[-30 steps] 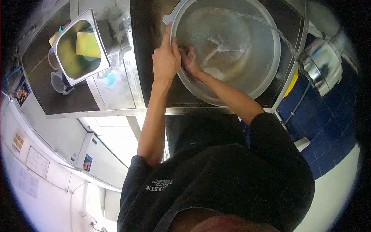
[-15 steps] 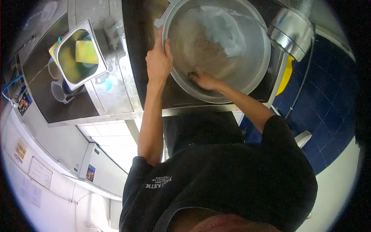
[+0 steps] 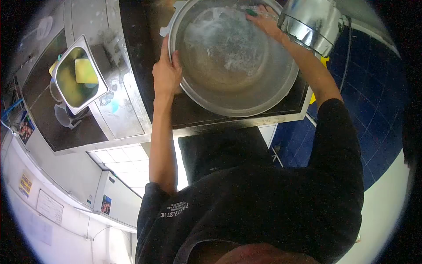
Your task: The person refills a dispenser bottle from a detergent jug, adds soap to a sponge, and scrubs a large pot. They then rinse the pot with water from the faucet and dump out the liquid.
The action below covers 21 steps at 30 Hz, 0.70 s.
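Observation:
A large round metal pot [image 3: 211, 83] sits in the sink, with whitish suds across its inner bottom. My left hand [image 3: 166, 75] grips its left rim, thumb inside and fingers down the outer side, just below the metal handle [image 3: 168, 28]. At the far right of the inside, my right hand [image 3: 267, 23] is closed around a small dark green scouring pad [image 3: 252, 12], pressed near the wall. Only part of that pad shows between the fingers.
A shiny metal cylindrical fixture [image 3: 307, 24] hangs over the pot's right rim, close above my right forearm. To the left, a rectangular steel pan [image 3: 105, 90] holds a yellow sponge [image 3: 86, 71]. A clear plastic jug [image 3: 63, 115] lies beside the pan.
My right hand has swept the pad from the near side of the pot to its far right. The suds have spread differently. My left hand keeps its hold, and the view has shifted slightly.

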{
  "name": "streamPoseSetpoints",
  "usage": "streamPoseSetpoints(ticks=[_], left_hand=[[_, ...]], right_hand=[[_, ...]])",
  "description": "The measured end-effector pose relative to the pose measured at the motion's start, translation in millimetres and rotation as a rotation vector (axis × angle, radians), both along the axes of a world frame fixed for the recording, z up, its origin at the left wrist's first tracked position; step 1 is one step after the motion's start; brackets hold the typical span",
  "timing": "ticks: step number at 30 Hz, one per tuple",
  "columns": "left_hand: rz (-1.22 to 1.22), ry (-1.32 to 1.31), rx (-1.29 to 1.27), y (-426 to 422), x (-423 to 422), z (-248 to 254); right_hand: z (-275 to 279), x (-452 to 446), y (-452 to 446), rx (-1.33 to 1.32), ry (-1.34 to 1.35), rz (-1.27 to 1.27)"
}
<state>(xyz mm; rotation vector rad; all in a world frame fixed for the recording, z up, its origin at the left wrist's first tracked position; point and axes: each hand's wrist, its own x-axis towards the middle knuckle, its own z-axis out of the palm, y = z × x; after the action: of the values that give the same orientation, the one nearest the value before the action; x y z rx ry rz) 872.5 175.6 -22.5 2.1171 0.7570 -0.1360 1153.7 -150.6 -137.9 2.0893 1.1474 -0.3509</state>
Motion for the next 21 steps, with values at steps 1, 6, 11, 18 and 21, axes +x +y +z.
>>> streamPoseSetpoints(ticks=[1, 6, 11, 18, 21], left_hand=[[0.002, -0.028, 0.016, -1, -2, -1], [0.036, 0.013, 0.076, 2, -13, -5], [0.039, 0.034, 0.019, 2, -19, -5], [0.035, 0.001, -0.04, -3, -37, 3], [0.042, -0.026, -0.082, -3, -44, 7]], right_hand=[[7, -1, 3, 0.031, 0.007, -0.019], [54, -66, -13, 0.132, 0.462, -0.34], [73, -119, 22, 0.547, 0.991, -1.18], [127, -56, 105, 1.439, 1.682, -1.663], [153, -29, 158, 1.528, 1.652, -1.545]])
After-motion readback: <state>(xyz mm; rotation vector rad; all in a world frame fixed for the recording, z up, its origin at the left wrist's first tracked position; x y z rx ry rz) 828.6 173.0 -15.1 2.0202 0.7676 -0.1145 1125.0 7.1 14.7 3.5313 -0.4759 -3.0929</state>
